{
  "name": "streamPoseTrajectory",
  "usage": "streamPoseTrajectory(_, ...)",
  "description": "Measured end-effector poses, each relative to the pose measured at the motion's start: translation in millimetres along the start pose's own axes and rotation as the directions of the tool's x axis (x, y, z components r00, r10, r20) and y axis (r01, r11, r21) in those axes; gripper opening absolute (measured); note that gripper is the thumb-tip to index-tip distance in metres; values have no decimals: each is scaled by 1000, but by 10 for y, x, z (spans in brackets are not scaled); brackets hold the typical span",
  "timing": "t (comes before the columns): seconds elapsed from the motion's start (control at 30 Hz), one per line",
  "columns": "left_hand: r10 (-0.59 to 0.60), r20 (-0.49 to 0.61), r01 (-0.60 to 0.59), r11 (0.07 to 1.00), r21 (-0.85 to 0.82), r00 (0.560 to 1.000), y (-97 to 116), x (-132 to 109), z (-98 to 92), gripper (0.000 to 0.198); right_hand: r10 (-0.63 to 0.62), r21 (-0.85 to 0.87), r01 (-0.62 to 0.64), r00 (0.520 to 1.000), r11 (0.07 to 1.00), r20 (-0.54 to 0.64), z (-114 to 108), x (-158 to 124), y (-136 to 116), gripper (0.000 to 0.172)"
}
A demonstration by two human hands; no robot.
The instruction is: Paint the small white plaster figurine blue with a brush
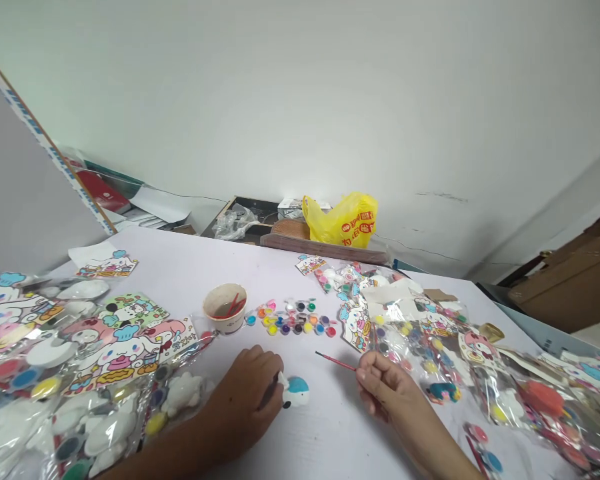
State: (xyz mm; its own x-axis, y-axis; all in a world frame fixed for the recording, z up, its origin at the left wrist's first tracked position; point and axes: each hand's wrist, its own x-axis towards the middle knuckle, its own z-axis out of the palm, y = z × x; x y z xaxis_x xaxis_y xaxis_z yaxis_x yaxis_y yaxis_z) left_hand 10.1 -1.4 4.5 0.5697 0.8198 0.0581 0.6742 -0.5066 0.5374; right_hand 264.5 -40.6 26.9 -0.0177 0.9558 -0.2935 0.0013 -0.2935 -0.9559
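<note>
My left hand (245, 400) rests on the white table (190, 267) with its fingers closed on a small white plaster figure (295, 392) whose top is painted blue. My right hand (385, 387) is just to the right of it, pinching a thin red paintbrush (336, 361) whose tip points left, above the table. Behind both hands lie strips of small paint pots (293, 320) in many colours. A paper cup (225, 307) with red brushes in it stands to their left.
Plastic packs of cartoon plaster figures and paint pots are piled at the left (80, 360) and right (430, 333) of the table. A yellow plastic bag (343, 220) and boxes sit beyond the far edge, against a white wall. A board leans at far left.
</note>
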Motion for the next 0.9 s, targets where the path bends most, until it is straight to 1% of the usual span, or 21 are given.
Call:
streamPoseTrajectory(0.07,20,-1,-20,1000,14,1000,2,-2,1,12,-127,-187,135,991,973,50,61,135,-226,39)
streamPoseTrajectory(0.1,27,-5,-27,999,23,1000,1,-5,4,13,-215,-277,228,974,933,77,109,214,-355,34)
streamPoseTrajectory(0.13,35,-11,-34,999,31,999,0,-8,10,13,-305,-361,319,947,876,97,169,296,-484,29)
streamPoseTrajectory(0.2,44,-25,-43,998,39,999,-6,-12,27,13,-394,-531,435,898,727,196,318,466,-710,18)
streamPoseTrajectory(0.23,52,-31,-51,998,40,998,-10,-13,36,12,-401,-580,478,876,659,267,400,548,-796,15)
streamPoseTrajectory(0.3,64,-38,-62,997,35,997,-15,-13,52,10,-377,-641,538,843,548,385,561,702,-896,12)
streamPoseTrajectory(0.33,67,-41,-65,997,32,997,-17,-13,58,10,-360,-673,553,832,492,421,633,771,-911,12)
streamPoseTrajectory(0.4,63,-39,-62,998,28,997,-19,-13,62,9,-341,-718,564,824,408,453,750,888,-888,15)
streamPoseTrajectory(0.47,46,-33,-45,999,25,998,-18,-11,60,9,-350,-739,561,823,373,448,826,975,-823,19)
streamPoseTrajectory(0.6,17,-5,-17,1000,11,1000,-3,1,38,10,-386,-749,562,816,352,431,881,1069,-688,23)
streamPoseTrajectory(0.8,-10,49,10,1000,18,999,23,16,8,10,-379,-754,548,825,362,419,892,1122,-602,22)
streamPoseTrajectory(0.9,-14,54,13,1000,7,998,24,15,-2,10,-376,-752,548,827,367,418,898,1132,-592,22)
